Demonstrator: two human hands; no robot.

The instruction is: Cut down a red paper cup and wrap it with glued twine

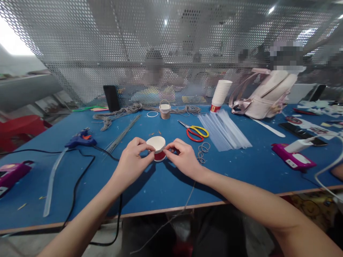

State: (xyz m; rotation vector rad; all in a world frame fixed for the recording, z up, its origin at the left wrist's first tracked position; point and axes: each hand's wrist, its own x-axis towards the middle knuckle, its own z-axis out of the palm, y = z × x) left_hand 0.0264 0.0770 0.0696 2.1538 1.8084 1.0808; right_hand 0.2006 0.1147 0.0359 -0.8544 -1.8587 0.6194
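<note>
A short white paper cup [160, 155] with a red band stands on the blue table between my hands, covered by a white round top [156, 142]. My left hand [136, 155] pinches at the left side of its rim. At the right side, the thumb and forefinger of my right hand [183, 157] are pinched together against the cup. What looks like a thin grey cord runs round the cup just below the top, between the fingertips. More grey cord [187, 200] hangs from beneath my right wrist over the table edge. A loose cord coil [203, 151] lies beside that hand.
Red-and-yellow-handled scissors [197, 132], clear plastic strips [225, 132] and a cup stack [221, 94] are to the right. A small basket [165, 111] stands behind. A blue glue gun [80, 139] with black cable lies left. Power strips [293, 157] sit at both sides; a backpack [270, 94] is at back right.
</note>
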